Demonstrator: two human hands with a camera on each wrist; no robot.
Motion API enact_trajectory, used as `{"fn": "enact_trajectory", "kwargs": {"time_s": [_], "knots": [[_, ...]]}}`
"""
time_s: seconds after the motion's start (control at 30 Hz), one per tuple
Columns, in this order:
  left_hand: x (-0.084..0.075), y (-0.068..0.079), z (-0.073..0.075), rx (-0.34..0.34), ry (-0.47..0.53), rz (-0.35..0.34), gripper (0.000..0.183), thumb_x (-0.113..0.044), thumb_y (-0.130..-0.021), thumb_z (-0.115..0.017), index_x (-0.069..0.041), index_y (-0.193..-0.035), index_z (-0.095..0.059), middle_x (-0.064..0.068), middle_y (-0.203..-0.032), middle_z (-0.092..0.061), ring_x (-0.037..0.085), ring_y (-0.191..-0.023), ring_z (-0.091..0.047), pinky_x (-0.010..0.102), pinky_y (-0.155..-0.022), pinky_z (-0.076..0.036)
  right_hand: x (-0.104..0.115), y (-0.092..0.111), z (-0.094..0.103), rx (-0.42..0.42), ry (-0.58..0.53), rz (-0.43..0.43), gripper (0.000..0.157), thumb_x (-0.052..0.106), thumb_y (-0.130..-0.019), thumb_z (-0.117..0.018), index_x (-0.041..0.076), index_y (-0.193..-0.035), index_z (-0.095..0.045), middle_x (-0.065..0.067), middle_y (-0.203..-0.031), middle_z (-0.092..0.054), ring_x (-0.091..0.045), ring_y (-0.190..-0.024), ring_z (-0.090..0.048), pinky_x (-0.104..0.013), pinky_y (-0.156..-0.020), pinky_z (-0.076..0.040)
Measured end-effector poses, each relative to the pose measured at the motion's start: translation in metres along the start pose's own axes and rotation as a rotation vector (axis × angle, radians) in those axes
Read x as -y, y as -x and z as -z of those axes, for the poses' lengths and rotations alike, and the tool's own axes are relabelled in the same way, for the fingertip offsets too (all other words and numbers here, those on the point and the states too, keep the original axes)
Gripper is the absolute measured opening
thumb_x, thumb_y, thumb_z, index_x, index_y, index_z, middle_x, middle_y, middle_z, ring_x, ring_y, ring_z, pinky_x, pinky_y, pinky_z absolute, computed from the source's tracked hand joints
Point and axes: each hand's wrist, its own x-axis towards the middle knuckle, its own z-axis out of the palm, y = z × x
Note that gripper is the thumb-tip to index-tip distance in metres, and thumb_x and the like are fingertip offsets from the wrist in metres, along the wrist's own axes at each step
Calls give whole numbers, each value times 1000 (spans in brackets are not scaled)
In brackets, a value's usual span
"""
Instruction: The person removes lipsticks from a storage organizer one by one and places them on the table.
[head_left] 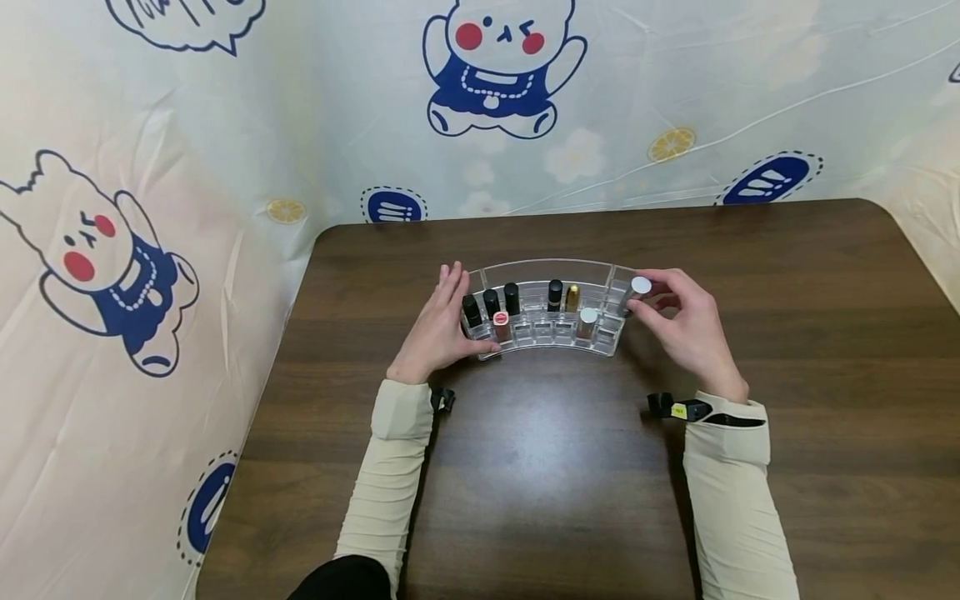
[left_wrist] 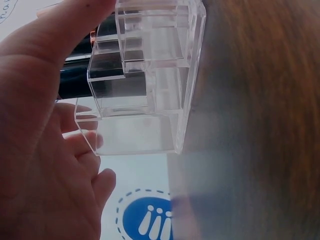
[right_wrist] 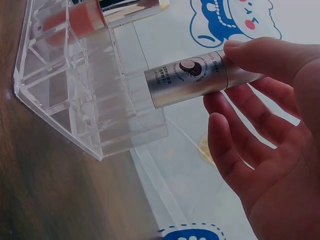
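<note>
A silver lip gloss tube [right_wrist: 187, 80] with a coconut picture sits pinched between the thumb and fingers of my right hand [head_left: 686, 321]. Its lower end is over the right end of a curved, clear lipstick organizer [head_left: 546, 271]. My left hand [head_left: 435, 333] holds the organizer's left end, thumb along the front and fingers round the side toward the back. Several black-capped tubes [head_left: 512, 298] stand in the back row with a gold lipstick [head_left: 572, 297]. In front are a pink-topped tube [head_left: 501, 325] and a white-capped gloss [head_left: 587, 323].
The organizer stands on a dark brown wooden table [head_left: 540, 467]. Behind it and to the left hangs a pale printed curtain [head_left: 337, 108] with cartoon bears. Some front slots [head_left: 543, 333] of the organizer hold nothing.
</note>
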Motion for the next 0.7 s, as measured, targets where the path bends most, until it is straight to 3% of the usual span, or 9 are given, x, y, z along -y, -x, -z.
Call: {"fn": "enact_trajectory", "kwargs": {"time_s": [0.5,0.7], "knots": [[-1,0,0,4,4,5,125,-60,-66,-81,-6,-155,-13,7,-165,0,20,-151,9,45,-121,-17,-5,-1,3,-32,-8,10,40,4,-84,-73,4,-123,-63,-15,-107,-62,-8,-89,-55,-10,-76,-44],[-1,1,0,7,8,10,125,-60,-66,-81,-7,-156,-12,7,-165,1,19,-151,10,45,-121,-17,-7,0,6,-51,-8,4,41,4,-84,-73,5,-124,-63,-12,-106,-63,-8,-88,-56,-10,-77,-45]]}}
